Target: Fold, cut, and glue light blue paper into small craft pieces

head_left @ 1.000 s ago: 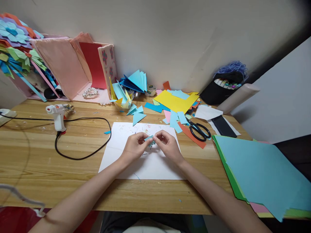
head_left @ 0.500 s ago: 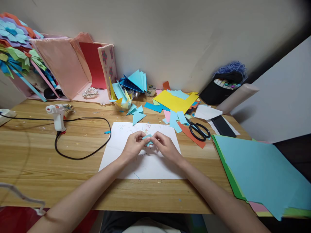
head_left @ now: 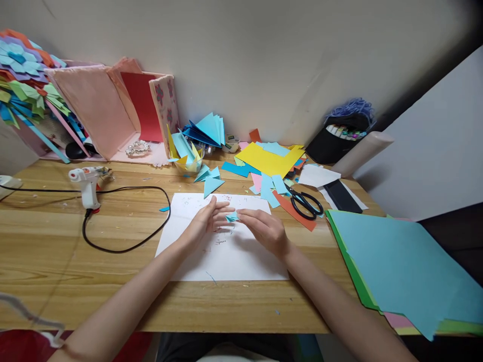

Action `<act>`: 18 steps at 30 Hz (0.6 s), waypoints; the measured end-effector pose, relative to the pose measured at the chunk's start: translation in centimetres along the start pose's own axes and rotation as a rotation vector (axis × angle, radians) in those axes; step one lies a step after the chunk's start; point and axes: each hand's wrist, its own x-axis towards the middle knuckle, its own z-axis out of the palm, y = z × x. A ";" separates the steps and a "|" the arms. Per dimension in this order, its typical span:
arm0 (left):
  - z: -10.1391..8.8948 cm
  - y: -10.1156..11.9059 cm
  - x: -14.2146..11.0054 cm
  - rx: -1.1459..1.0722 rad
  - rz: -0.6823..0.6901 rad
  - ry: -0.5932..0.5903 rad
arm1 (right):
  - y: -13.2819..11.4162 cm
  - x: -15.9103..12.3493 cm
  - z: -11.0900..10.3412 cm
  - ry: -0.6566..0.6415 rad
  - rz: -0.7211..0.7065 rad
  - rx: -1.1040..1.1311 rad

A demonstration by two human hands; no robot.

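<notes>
Between my hands is a small folded piece of light blue paper [head_left: 231,217], just above a marked white sheet [head_left: 226,261]. My right hand [head_left: 266,231] pinches the folded paper by its right end, fingertips together. Beside its left end, my left hand [head_left: 206,221] is open with the palm turned inward and the fingers stretched apart. Whether the left fingertips touch the paper is hard to see. Behind the sheet lie light blue folded triangles [head_left: 213,187].
A white glue gun [head_left: 88,186] with a looped black cord stands at left. Black-handled scissors [head_left: 306,203] lie right among paper scraps, near a yellow sheet [head_left: 269,158]. Coloured paper [head_left: 396,266] is stacked at the right edge. A pink box [head_left: 94,110] stands at the back left.
Both hands held the folded paper; now my left hand has let go and its fingers have spread. My right hand keeps the paper, which shows its folded layers. The view has shifted slightly.
</notes>
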 end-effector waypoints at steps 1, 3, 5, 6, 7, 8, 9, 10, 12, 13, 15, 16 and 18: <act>-0.1 0.1 0.0 -0.032 -0.072 -0.060 | 0.1 -0.1 -0.1 -0.016 -0.049 0.018; -0.3 0.1 -0.1 -0.028 -0.138 -0.150 | 0.2 -0.2 -0.3 -0.053 -0.114 0.050; -0.5 0.0 -0.2 0.011 -0.107 -0.149 | 0.1 0.1 -0.2 -0.070 -0.118 0.072; -0.5 -0.1 -0.2 0.027 -0.077 -0.114 | 0.0 0.3 -0.1 -0.062 -0.093 0.084; -0.6 -0.1 -0.2 0.040 -0.051 -0.067 | -0.2 0.5 0.0 -0.047 -0.048 0.099; -0.6 -0.2 -0.2 0.053 -0.035 -0.017 | -0.4 0.7 0.1 -0.022 0.018 0.123; -0.5 -0.2 -0.1 0.067 -0.026 0.033 | -0.5 0.9 0.3 0.015 0.101 0.160; -0.4 -0.2 -0.1 0.079 -0.021 0.080 | -0.7 1.1 0.4 0.058 0.195 0.208; -0.2 -0.2 -0.1 0.089 -0.015 0.149 | -1.0 1.3 0.8 0.128 0.375 0.315; 0.0 -0.2 -0.1 0.093 -0.010 0.167 | -1.0 1.4 1.0 0.143 0.441 0.362; 0.3 -0.3 -0.2 0.109 0.008 0.180 | -0.9 1.4 1.3 0.127 0.522 0.421; 0.4 -0.3 -0.3 0.118 0.021 0.179 | -0.8 1.4 1.4 0.110 0.544 0.436; 0.7 -0.3 -0.4 0.128 0.044 0.167 | -0.6 1.4 1.6 0.100 0.575 0.457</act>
